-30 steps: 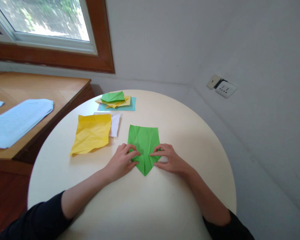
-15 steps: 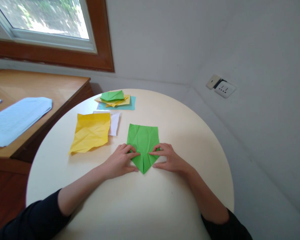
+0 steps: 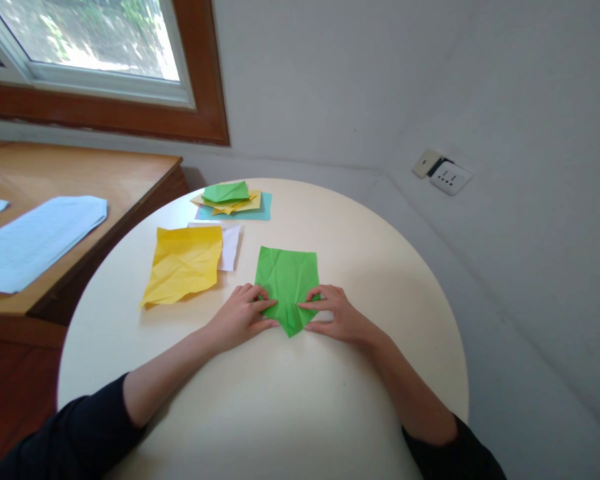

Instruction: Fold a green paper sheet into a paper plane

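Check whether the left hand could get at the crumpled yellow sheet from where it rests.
Probably yes. The left hand presses on the green paper, and the yellow sheet lies just beyond it on the round table, with only bare tabletop between.

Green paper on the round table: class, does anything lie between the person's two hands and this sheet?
Nothing visible does. The left hand and right hand both rest directly on the green paper, fingertips pressing its folded near point.
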The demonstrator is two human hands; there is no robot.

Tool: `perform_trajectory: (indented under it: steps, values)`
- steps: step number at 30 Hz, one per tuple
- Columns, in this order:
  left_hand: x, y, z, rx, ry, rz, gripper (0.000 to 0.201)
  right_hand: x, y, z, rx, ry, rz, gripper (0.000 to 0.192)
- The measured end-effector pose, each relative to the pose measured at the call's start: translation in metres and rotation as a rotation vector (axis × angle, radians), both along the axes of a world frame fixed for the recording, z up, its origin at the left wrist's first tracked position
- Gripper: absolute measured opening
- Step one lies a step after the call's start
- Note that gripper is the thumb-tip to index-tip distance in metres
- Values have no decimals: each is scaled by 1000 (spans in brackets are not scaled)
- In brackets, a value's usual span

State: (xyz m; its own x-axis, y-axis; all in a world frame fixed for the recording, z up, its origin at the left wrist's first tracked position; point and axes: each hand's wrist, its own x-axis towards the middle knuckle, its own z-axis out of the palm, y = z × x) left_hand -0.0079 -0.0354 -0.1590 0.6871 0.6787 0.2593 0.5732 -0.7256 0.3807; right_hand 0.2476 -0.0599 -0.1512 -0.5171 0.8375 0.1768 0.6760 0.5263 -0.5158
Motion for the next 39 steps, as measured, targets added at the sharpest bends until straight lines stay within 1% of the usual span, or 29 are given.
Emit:
perform_trajectory:
  steps: [3, 8, 12, 14, 18, 21, 24, 28, 32, 35, 39]
  values:
    - [2, -1, 0, 7, -25, 6, 38, -1, 0, -1, 12, 7, -6, 38]
    - [3, -2, 5, -9, -62, 36, 36, -4, 1, -5, 52, 42, -60, 20]
    - [3, -4, 12, -9, -49, 35, 33, -7, 5, -9, 98, 72, -93, 13]
    - [3, -5, 13, 0, -55, 32, 31, -7, 6, -10, 115, 92, -104, 11]
    - [3, -4, 7, 4, -93, 45, 26, -8, 9, -10, 97, 135, -125, 19]
    - [3, -2, 1, -11, -153, 63, 24, -9, 9, -11, 68, 200, -193, 10]
    - [4, -1, -2, -68, -224, 92, 24, -11, 9, -11, 14, 261, -263, 21]
    - [5, -1, 1, -160, -278, 138, 26, -13, 7, -8, -54, 285, -281, 29]
    - [6, -1, 4, -216, -274, 187, 27, -14, 7, -6, -21, 255, -292, 33]
    - [6, -1, 2, -213, -265, 213, 27, -13, 6, -7, 12, 222, -297, 35]
    - [6, 0, 1, -191, -228, 194, 26, -13, 7, -8, 31, 181, -299, 34]
